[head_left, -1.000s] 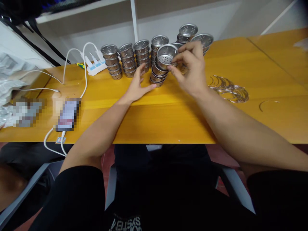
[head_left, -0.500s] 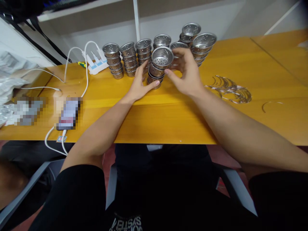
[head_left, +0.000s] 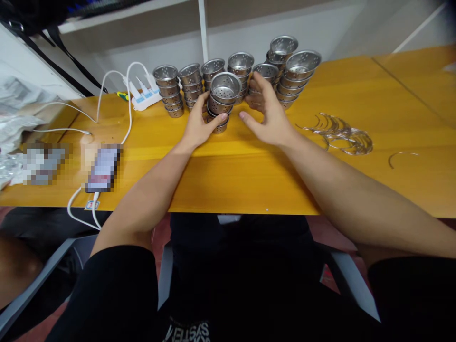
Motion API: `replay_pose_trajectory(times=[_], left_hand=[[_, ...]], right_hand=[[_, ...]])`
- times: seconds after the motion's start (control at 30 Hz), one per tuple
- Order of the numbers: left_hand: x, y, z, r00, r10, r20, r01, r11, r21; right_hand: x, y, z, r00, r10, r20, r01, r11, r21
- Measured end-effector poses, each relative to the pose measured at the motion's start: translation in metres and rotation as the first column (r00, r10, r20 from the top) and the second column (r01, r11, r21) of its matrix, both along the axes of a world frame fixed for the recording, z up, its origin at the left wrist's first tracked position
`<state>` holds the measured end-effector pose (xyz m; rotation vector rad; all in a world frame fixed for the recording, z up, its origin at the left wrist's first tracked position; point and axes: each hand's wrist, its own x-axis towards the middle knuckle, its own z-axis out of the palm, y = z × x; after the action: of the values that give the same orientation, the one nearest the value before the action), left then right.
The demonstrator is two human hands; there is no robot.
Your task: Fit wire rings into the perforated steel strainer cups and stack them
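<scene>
The front stack of perforated metal cups (head_left: 221, 105) is standing on the wooden table (head_left: 228, 180), and my left hand (head_left: 197, 126) is gripping its lower part between thumb and fingers. The thin metal is looking light, stiff and slick, so I'm favouring the side walls. My right hand (head_left: 268, 116) is hanging open, holding nothing, before the rear stacks (head_left: 292, 85).

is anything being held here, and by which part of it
The left grip holds the front stack of metal cups around its side, thumb low in front; the right grip is open and holds nothing.
</scene>
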<state>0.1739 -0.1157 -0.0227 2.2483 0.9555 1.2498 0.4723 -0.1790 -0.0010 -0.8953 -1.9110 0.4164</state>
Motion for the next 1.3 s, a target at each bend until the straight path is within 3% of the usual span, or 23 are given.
replay_pose_trajectory(times=[0.2, 0.33, 0.43, 0.67, 0.83, 1.13, 1.3], left_hand=[[-0.050, 0.002, 0.019, 1.000, 0.023, 0.002, -0.022, 0.992, -0.126], [-0.094, 0.018, 0.033, 0.999, 0.009, 0.035, -0.002, 0.976, -0.218], [-0.128, 0.024, 0.042, 0.997, 0.065, -0.048, -0.073, 0.975, -0.209], [-0.193, -0.007, 0.061, 0.968, 0.237, -0.081, -0.250, 0.941, -0.227], [-0.190, -0.043, 0.078, 0.887, 0.460, -0.044, -0.457, 0.861, -0.222], [-0.181, -0.041, 0.080, 0.868, 0.494, 0.051, -0.470, 0.849, -0.242], [-0.174, -0.056, 0.107, 0.805, 0.590, 0.061, -0.580, 0.805, -0.123]], right_hand=[[0.017, 0.018, -0.030, 1.000, -0.027, -0.005, 0.027, 1.000, -0.002], [0.016, 0.020, -0.038, 1.000, -0.013, 0.003, 0.013, 1.000, -0.010], [0.016, 0.021, -0.040, 1.000, 0.001, -0.001, -0.001, 1.000, 0.002], [0.015, 0.023, -0.042, 0.999, 0.015, 0.031, -0.014, 0.999, -0.038], [0.011, 0.016, -0.035, 0.998, 0.000, 0.065, 0.007, 0.994, -0.105], [0.014, 0.017, -0.035, 0.998, 0.007, 0.061, 0.000, 0.992, -0.127], [0.014, 0.017, -0.034, 0.998, 0.003, 0.068, 0.004, 0.994, -0.107]])
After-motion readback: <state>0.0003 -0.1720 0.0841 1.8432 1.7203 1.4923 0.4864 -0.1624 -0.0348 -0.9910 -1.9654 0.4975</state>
